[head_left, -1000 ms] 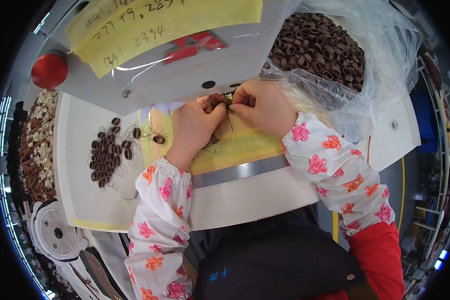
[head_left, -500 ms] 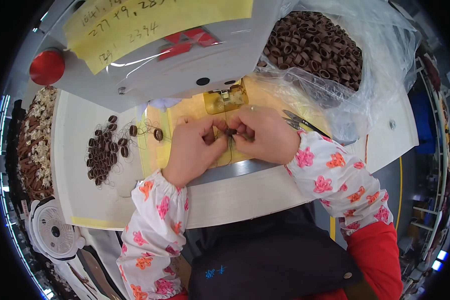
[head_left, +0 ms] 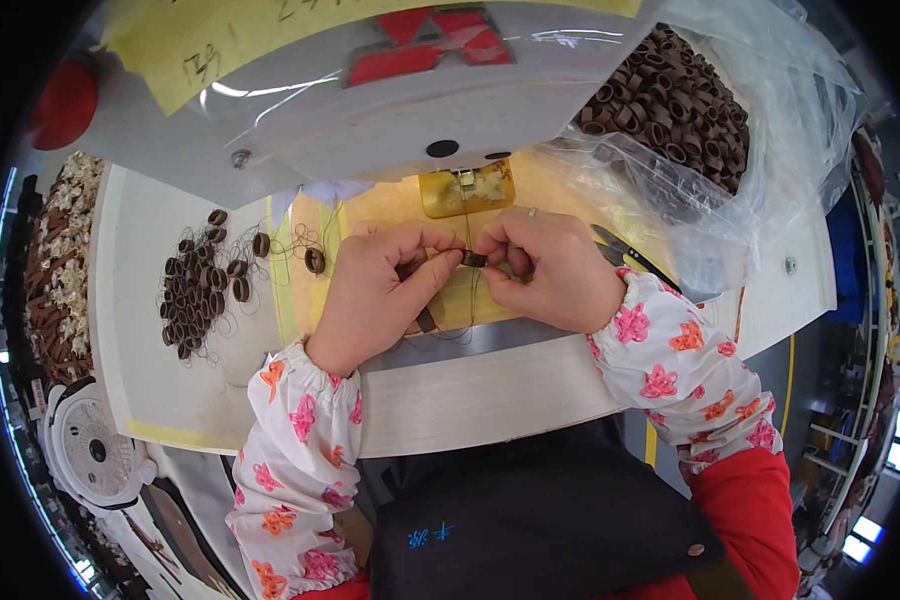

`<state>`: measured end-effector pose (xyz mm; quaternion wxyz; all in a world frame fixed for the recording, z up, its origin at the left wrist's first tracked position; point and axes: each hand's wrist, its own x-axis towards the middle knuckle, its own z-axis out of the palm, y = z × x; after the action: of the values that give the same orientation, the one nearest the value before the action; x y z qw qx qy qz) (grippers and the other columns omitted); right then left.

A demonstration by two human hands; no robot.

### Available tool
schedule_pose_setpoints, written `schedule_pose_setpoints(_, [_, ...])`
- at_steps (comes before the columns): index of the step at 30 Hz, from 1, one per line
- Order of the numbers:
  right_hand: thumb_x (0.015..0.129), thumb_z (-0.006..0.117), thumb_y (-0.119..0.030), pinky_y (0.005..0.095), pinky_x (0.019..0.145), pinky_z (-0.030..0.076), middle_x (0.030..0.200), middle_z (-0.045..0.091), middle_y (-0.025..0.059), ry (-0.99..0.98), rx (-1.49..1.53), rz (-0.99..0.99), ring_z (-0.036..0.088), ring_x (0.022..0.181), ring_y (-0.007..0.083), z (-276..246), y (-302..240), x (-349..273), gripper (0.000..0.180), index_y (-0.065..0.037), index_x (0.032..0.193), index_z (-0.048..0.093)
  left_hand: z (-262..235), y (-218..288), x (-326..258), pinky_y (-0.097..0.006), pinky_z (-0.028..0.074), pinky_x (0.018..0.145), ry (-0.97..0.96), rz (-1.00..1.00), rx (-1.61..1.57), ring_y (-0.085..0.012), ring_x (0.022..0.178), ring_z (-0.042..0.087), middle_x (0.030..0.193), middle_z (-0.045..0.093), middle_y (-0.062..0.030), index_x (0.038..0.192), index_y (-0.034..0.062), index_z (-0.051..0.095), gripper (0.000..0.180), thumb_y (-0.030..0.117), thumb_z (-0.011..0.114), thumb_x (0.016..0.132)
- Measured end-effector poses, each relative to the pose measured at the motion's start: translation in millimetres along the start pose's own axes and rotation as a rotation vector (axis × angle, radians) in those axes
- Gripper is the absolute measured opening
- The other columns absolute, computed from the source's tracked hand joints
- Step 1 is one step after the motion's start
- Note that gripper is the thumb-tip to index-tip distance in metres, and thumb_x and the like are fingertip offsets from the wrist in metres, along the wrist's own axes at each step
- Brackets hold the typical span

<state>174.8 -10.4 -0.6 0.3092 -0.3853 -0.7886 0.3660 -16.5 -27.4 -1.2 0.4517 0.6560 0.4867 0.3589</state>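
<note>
Both hands meet over the yellow work surface of a sewing machine, pinching a small dark brown loop [head_left: 474, 259] between their fingertips. My left hand [head_left: 375, 285] grips its left end with thumb and forefinger. At its other end, the curled fingers of my right hand [head_left: 555, 268] close on it. Thin dark thread runs from the needle area down past the loop. Below my left fingers lies a short brown strip [head_left: 426, 320], partly hidden. Just ahead of the hands is the machine's yellowish needle plate cover [head_left: 467, 190] with the presser foot [head_left: 466, 180].
The grey machine head [head_left: 390, 120] overhangs the far side. Left of the hands lie several thread-tangled brown loops [head_left: 195, 295]. Thread snips [head_left: 635, 256] rest beside my right wrist. A clear plastic bag [head_left: 770, 210] at the far right holds a heap of brown loops [head_left: 670, 105]. A white fan [head_left: 95, 450] stands lower left.
The view has shifted, so the machine head sits higher and farther right. My fingertips have parted slightly, showing more of the loop, and the brown strip below has come into sight.
</note>
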Motion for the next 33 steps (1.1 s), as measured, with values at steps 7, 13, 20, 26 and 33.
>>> schedule_pose_setpoints(7, [0.067, 0.063, -0.002, 0.0304, 0.054, 0.049, 0.068, 0.059, 0.0108, 0.009, -0.004, 0.003, 0.061, 0.061, 0.0224, 0, -2, 1, 0.016, 0.0, 0.08, 0.055, -2, 1, 1, -0.02, 0.038, 0.047, 0.009, 0.015, 0.047, -0.0045, 0.052, 0.048, 0.058, 0.058, -0.0044, 0.084, -0.0029, 0.06, 0.013, 0.009, 0.062, 0.081])
schedule_pose_setpoints(13, [0.068, 0.063, -0.004, 0.0311, 0.055, 0.049, 0.068, 0.06, 0.0111, 0.024, -0.019, 0.015, 0.062, 0.061, 0.0233, -1, 2, 2, 0.014, 0.0, 0.079, 0.056, -4, 10, -2, -0.027, 0.035, 0.06, -0.025, 0.182, 0.388, -0.0129, 0.043, 0.045, 0.048, 0.05, -0.0029, 0.075, 0.0061, 0.063, 0.008, 0.012, 0.068, 0.072])
schedule_pose_setpoints(20, [0.069, 0.064, -0.003, 0.0226, 0.045, 0.039, 0.061, 0.054, 0.0033, 0.047, 0.033, -0.012, 0.046, 0.048, 0.0079, 3, 6, 2, 0.013, 0.0, 0.08, 0.058, -1, 8, -4, -0.027, 0.034, 0.056, 0.0, 0.173, 0.322, -0.0149, 0.043, 0.042, 0.047, 0.047, -0.0034, 0.071, 0.0058, 0.062, 0.009, 0.011, 0.069, 0.07])
schedule_pose_setpoints(26, [0.073, 0.063, -0.004, 0.0213, 0.048, 0.04, 0.063, 0.055, 0.0027, 0.006, 0.207, 0.116, 0.046, 0.051, 0.0066, 1, 4, 3, 0.013, 0.002, 0.084, 0.06, -22, 16, -3, -0.024, 0.032, 0.044, 0.012, 0.006, 0.315, -0.0099, 0.046, 0.04, 0.05, 0.046, -0.0031, 0.079, 0.0006, 0.06, 0.015, 0.01, 0.069, 0.071])
schedule_pose_setpoints(33, [0.076, 0.061, -0.004, 0.0231, 0.05, 0.042, 0.069, 0.058, 0.0058, 0.142, -0.059, -0.07, 0.052, 0.055, 0.0105, -32, -2, 7, 0.011, 0.001, 0.086, 0.061, -104, -20, -12, -0.02, 0.03, 0.048, 0.138, -0.166, 0.151, -0.0019, 0.053, 0.037, 0.059, 0.049, 0.0054, 0.079, -0.002, 0.058, 0.013, 0.011, 0.058, 0.084])
